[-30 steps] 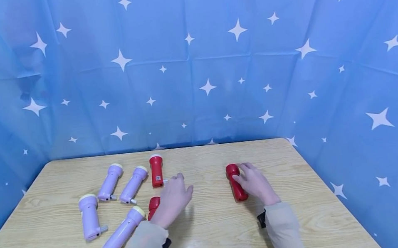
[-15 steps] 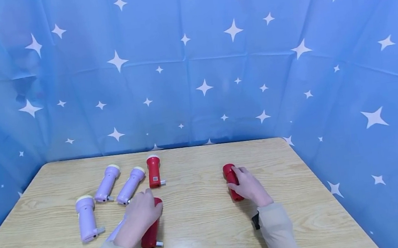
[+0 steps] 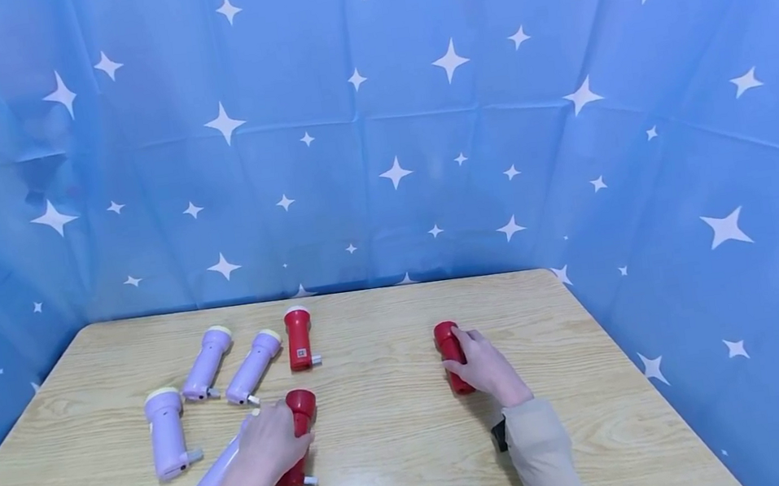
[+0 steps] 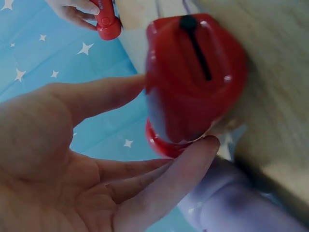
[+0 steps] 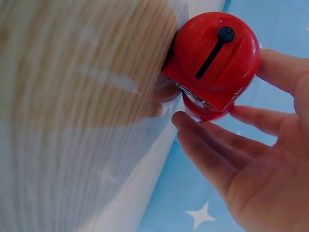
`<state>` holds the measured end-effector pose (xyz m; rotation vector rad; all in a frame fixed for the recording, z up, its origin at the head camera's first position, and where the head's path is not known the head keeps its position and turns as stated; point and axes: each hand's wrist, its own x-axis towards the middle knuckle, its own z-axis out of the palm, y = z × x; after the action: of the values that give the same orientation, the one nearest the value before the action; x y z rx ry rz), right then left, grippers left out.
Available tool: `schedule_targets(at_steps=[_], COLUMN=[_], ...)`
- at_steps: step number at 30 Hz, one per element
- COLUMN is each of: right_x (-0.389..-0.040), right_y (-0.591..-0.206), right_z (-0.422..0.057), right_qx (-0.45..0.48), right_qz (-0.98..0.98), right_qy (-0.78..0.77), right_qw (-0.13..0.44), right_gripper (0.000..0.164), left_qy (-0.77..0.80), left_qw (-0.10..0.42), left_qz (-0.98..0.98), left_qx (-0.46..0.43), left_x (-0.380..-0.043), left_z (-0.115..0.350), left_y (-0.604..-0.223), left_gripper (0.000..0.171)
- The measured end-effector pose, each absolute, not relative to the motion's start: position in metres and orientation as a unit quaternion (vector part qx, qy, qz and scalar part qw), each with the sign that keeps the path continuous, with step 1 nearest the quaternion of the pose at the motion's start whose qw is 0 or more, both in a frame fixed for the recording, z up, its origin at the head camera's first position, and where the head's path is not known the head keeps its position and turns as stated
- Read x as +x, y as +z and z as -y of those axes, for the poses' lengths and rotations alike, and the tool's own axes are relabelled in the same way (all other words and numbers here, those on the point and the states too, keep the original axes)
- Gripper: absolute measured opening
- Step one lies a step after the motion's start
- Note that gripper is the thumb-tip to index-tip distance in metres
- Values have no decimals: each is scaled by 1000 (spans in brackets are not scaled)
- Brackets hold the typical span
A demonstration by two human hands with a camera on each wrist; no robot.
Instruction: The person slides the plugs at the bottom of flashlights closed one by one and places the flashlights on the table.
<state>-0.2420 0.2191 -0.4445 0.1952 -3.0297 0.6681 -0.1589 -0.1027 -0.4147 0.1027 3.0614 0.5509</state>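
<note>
My left hand (image 3: 261,449) grips a red flashlight (image 3: 301,405) lying on the table, its head pointing away. In the left wrist view the thumb is on one side of this flashlight (image 4: 207,92) and the fingers are on the other. Farther right, my right hand (image 3: 489,368) holds a second red flashlight (image 3: 446,339) between thumb and fingers, low at the tabletop. The right wrist view shows the rounded end of that flashlight (image 5: 219,63) with a black cord on it. Partly hidden behind my left hand lies a purple flashlight (image 3: 219,472).
Another red flashlight (image 3: 298,337) lies near the back edge. More purple flashlights lie at the left: one at the front left (image 3: 167,436), one behind it (image 3: 206,364), one nearer the middle (image 3: 254,367). A blue star-patterned curtain (image 3: 372,114) hangs behind the wooden table (image 3: 399,430).
My left hand has moved left and toward me, and now grips the nearer red flashlight. My right hand stays at its flashlight, its fingers closer round it. The view has turned slightly right.
</note>
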Motion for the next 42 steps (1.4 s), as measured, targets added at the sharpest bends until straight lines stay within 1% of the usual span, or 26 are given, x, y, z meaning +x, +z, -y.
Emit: schedule_targets(at_steps=[4,8,17,27,37,42], right_x=[-243,-242,-241,-242,-241,-241], right_y=[-445,-446,-444,-447,-446,-445], right_z=[-219,-218,-217,-219,-219,-218], right_qx=[63,60,60,60,58,59], right_qz=[975,975,974,974,974,974], right_qy=[211,211,218,215,218,216], right_qw=[16,16,18,21,16,18], right_gripper=[65,65,64,64,65,65], left_qy=[200,214,237,238,239,260], left_qw=[20,12,12,0,21,27], left_qz=[-979,-976,-971,-971,-970,-965], left_qx=[30,30,19,31,21,12], left_x=[-158,-159,-159,-161,-167,-169], left_z=[104,106,109,110,106,100], left_y=[-421,-424,-427,-427,-425,-423], left_gripper=[32,32,35,34,36,34])
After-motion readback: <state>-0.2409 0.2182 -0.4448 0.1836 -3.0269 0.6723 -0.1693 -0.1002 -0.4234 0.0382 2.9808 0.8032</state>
